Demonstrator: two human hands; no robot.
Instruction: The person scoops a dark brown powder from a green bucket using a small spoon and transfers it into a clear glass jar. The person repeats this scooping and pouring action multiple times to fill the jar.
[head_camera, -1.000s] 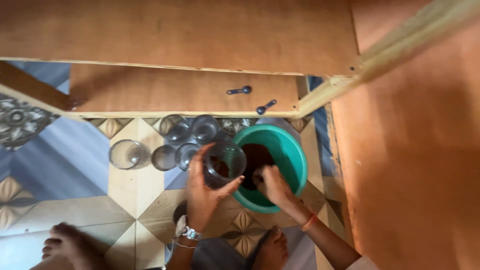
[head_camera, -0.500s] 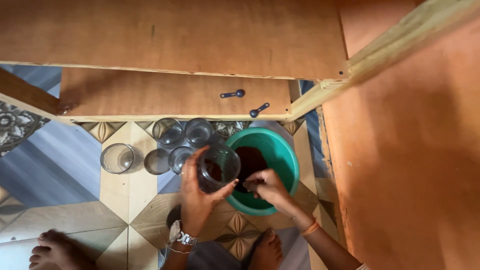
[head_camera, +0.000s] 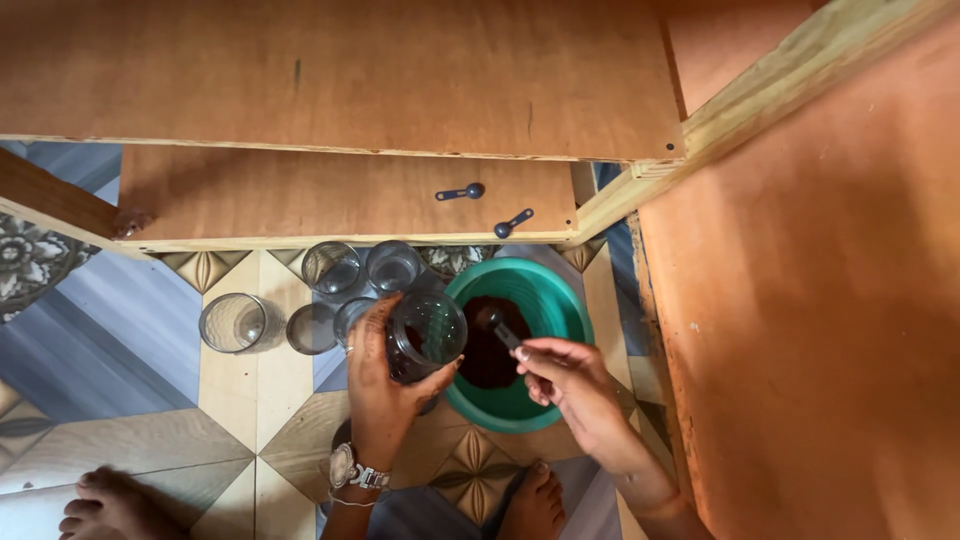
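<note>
Since a moment ago my right hand (head_camera: 572, 385) has come up out of the green basin (head_camera: 565, 300) and now pinches a small dark measuring spoon (head_camera: 497, 325), its bowl raised over the dark brown powder (head_camera: 487, 360) heaped inside. My left hand (head_camera: 385, 385) is wrapped around a clear glass jar (head_camera: 425, 335), tilted with its mouth toward the basin and hanging over the basin's near left rim; a little dark powder already sits in it. From my head view there is only this one look down, so I cannot tell how full the spoon is. I think the worry is the gap between spoon and jar mouth: the mouth is narrow, and a shaky tip would drop powder on the patterned floor tiles (head_camera: 240, 400) or on my fingers. The jar is gripped from one side only, so it could slip and strike the basin. Five empty glass jars (head_camera: 330, 265) stand close together just left of the basin, by the front edge of the wooden shelf (head_camera: 300, 195), and my left elbow could knock them. Two more dark spoons (head_camera: 460, 191) lie on that shelf near its right front corner.
</note>
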